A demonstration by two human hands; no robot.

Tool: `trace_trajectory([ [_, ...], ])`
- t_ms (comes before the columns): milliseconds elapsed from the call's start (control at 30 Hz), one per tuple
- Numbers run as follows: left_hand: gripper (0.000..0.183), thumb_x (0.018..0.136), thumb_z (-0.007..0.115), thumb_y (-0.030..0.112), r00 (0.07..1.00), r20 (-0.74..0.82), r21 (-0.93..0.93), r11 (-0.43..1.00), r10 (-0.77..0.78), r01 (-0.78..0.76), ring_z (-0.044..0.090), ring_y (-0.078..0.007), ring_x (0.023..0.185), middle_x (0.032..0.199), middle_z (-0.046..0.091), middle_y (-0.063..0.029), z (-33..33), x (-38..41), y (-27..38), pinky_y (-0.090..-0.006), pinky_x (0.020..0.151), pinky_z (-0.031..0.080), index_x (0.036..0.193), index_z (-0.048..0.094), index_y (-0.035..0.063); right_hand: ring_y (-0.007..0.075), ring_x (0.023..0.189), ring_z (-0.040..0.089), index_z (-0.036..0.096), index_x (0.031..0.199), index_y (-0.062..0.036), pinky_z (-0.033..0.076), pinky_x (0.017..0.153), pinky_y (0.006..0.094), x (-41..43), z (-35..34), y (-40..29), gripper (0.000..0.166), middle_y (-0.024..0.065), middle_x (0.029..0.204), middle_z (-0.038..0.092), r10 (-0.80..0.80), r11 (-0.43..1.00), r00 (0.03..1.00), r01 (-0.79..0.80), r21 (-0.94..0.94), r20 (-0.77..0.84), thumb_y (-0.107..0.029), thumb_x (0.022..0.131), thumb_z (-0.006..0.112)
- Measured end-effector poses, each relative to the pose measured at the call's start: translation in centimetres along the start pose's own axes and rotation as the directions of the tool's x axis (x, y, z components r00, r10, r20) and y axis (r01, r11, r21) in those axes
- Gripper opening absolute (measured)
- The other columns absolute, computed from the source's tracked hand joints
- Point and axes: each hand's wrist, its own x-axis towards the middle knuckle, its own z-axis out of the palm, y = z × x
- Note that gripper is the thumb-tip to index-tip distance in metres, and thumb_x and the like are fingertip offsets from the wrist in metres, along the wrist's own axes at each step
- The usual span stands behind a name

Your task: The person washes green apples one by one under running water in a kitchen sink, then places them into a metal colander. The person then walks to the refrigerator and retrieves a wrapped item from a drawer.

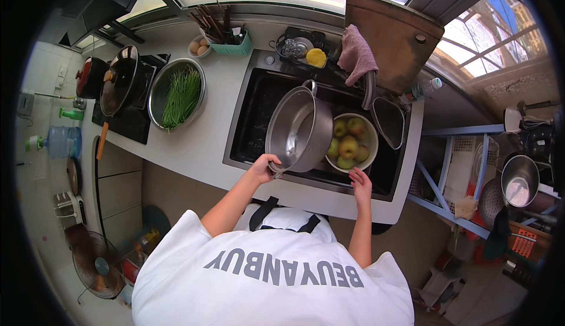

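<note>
My left hand [265,169] grips the near handle of a large steel pot [289,125], which is tilted over the black sink [254,100]. Its inside is bare metal with a bright shine at the bottom. To its right, a pale round bowl [374,147] full of greenish-yellow apples [348,146] sits in the sink, partly overlapped by the pot. Beside the bowl's near rim, my right hand [362,185] has its fingers apart and holds nothing; whether its fingertips touch the rim I cannot tell.
A steel basin [201,98] of green stalks [181,100] stands on the left counter, near a lidded pan [119,83] on the stove. Behind the sink, a pink cloth [357,56] hangs over the faucet [370,89] before a wooden cutting board [393,39]. A wire strainer [388,123] lies at the sink's right.
</note>
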Motion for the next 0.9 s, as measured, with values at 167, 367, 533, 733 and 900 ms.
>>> trace_trajectory([
  [167, 0.012, 0.073, 0.051, 0.006, 0.87, -0.417, 0.106, 0.965, 0.262, -0.24, 0.062, -0.0261, 0.069, 0.077, 0.06, -0.0138, 0.7, -0.9, 1.4, -0.0434, 0.069, 0.059, 0.081, 0.055, -0.0023, 0.0195, 0.11, 0.058, 0.052, 0.125, 0.0008, 0.044, 0.093, 0.0315, -0.2, 1.3, -6.6, 0.038, 0.0139, 0.118, 0.061, -0.421, 0.907, 0.897, 0.413, -0.088, -0.132, 0.004, 0.089, 0.039],
  [367, 0.027, 0.075, 0.049, 0.008, 0.828, -0.479, -0.021, 0.938, 0.293, -0.345, 0.062, -0.0287, 0.084, 0.092, 0.06, -0.0157, -0.2, 3.4, 2.5, -0.0448, 0.079, 0.055, 0.1, 0.053, -0.0033, 0.0335, 0.122, 0.049, 0.034, 0.139, 0.0031, 0.039, 0.1, 0.0367, -0.5, 8.3, -24.8, 0.059, 0.025, 0.13, 0.05, -0.804, 0.549, 0.578, 0.628, -0.552, -0.141, -0.031, 0.094, 0.053],
  [533, 0.039, 0.075, 0.048, 0.008, 0.82, -0.489, -0.068, 0.925, 0.296, -0.374, 0.058, -0.0331, 0.101, 0.112, 0.056, -0.0191, -1.8, 6.2, 2.6, -0.0477, 0.085, 0.053, 0.114, 0.048, -0.0001, 0.0381, 0.108, 0.056, 0.032, 0.136, 0.0116, 0.044, 0.091, 0.0412, 3.6, 14.0, -31.3, 0.082, 0.0299, 0.117, 0.055, -0.829, 0.394, 0.554, 0.494, -0.775, -0.068, -0.051, 0.088, 0.053],
  [733, 0.051, 0.086, 0.055, 0.026, 0.864, -0.428, -0.072, 0.942, 0.267, -0.326, 0.055, -0.0371, 0.111, 0.128, 0.048, -0.0188, -5.0, 6.2, 3.5, -0.0546, 0.087, 0.05, 0.129, 0.041, 0.0016, 0.0343, 0.085, 0.064, 0.059, 0.116, 0.0021, 0.048, 0.078, 0.0422, 4.7, 14.4, -31.4, 0.04, 0.0217, 0.09, 0.066, -0.919, 0.344, 0.376, 0.627, -0.699, -0.115, -0.029, 0.097, 0.043],
  [900, 0.071, 0.076, 0.068, 0.027, 0.443, -0.571, 0.779, 0.626, 0.691, 0.029, 0.046, -0.0384, 0.121, 0.129, 0.047, -0.0247, -0.5, 1.6, 3.6, -0.0471, 0.099, 0.04, 0.131, 0.038, -0.0042, 0.0299, 0.074, 0.064, 0.064, 0.1, 0.0016, 0.05, 0.069, 0.0351, 2.6, 8.0, -28.2, 0.036, 0.0164, 0.079, 0.066, -0.814, 0.554, 0.469, 0.804, -0.216, -0.342, -0.029, 0.098, 0.044],
])
